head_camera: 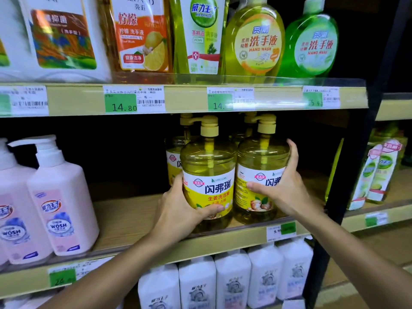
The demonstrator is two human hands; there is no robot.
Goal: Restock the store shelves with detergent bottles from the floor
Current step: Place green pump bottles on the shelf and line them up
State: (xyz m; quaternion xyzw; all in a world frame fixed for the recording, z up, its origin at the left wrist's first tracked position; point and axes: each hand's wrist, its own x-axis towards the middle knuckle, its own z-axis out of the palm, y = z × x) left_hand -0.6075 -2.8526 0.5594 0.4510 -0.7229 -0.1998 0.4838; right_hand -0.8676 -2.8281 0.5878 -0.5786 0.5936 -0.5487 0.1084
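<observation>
Around both hands, a shelving unit [189,101] with beige front strips and a dark upright [347,197] to the right of the right hand [283,188]. Under the hands, a pale wood-grain shelf board [124,219].

Above the hands, a row of tall bottles: a white jug [60,36] far up-left, an amber REPAND bottle [140,36] with an orange lemon label, a slim green MR PRINCE bottle [200,34], then two round-shouldered pump bottles marked HAND WASH, one yellow [256,41], one green [312,45], the green above the right hand. Left of the left hand [178,210], well apart, opaque pink pump bottles [62,197] reading WOSH, squared and smooth. Below the forearms, white squared bottles [231,282] with faint grey labels, print too blurred to read.

Inside the hands, two clear yellow plastic barrels with ribbed shoulders and cream pump heads: the left detergent bottle [208,175] and the right detergent bottle [260,166], upright at the front of the board, just beside each other. White-and-yellow labels reading 闪弗瑞, with 生姜洗洁精 in red on the left one, ginger pictured low down. Behind them, more of the same kind [175,157], partly hidden.

Left hand curled round the lower left side of the left detergent bottle, thumb across the bottom of its label. Right hand wrapped round the right detergent bottle, thumb flat on the label front, fingers reaching up the far side to the shoulder.

Above the hands, paper price tags with green blocks, 14.80 [121,103] legible; just below the right wrist, a small tag [281,230] reading 9.90.
</observation>
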